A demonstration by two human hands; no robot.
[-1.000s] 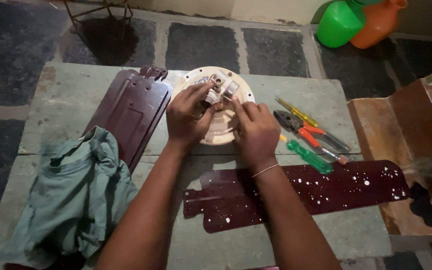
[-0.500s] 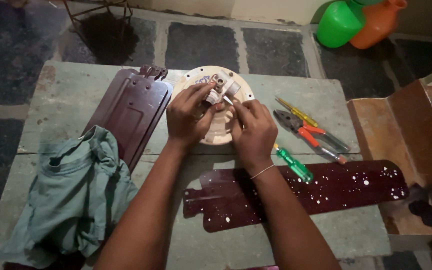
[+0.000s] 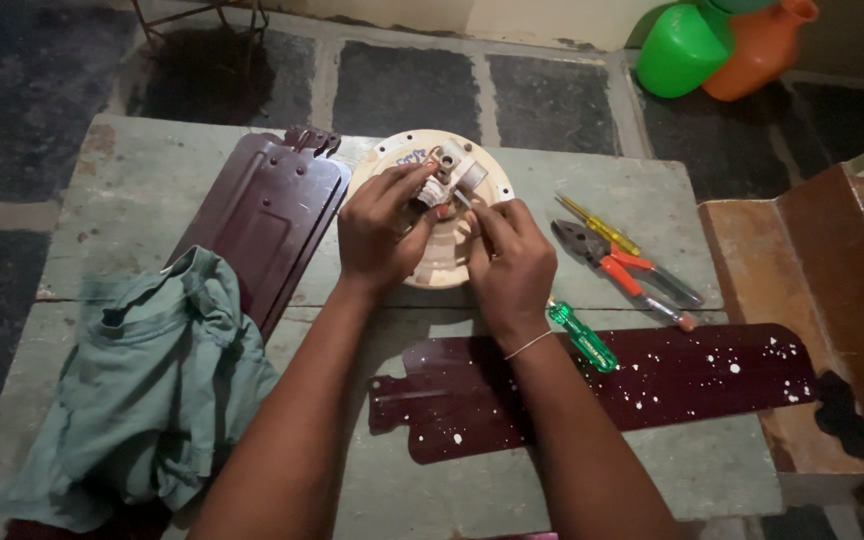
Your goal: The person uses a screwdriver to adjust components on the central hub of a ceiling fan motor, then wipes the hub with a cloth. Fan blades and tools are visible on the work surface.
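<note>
Both hands over the cream motor disc (image 3: 390, 160), which lies flat on the grey-green table (image 3: 132, 190), directly beneath the hands and partly covered by them.

Left hand (image 3: 382, 235): fingers curled, thumb and forefinger pinched on the small white terminal block (image 3: 444, 175) at the disc's centre. Palm rests over the disc's near-left part.

Right hand (image 3: 512, 262): fingers bunched, tips meeting at the block's right side, just beside the left fingertips. It appears to pinch something thin there, too small to identify. Thin band on the wrist.

Surroundings, relative to the hands:
- Left of the left hand: dark maroon fan blade (image 3: 262, 225), lying flat, its bracket end pointing away from the person, its edge touching or tucked under the disc; cannot tell which.
- Further left and nearer the person: crumpled green cloth (image 3: 142, 390), overlapping that blade's near end.
- Under the right forearm: second maroon blade (image 3: 652, 385), paint-speckled, running out to the right.
- Just right of the right wrist: green-handled screwdriver (image 3: 580, 337), its near end lying on the second blade.
- Right of the right hand: orange-handled pliers (image 3: 624, 265), and beyond them a yellow screwdriver (image 3: 600, 225), both flat on the table, apart from the hands.
- Far right: brown board (image 3: 812, 280) leaning at the table's end.
- Floor beyond, upper right: green jug (image 3: 687, 50) and orange jug (image 3: 762, 45), side by side.
</note>
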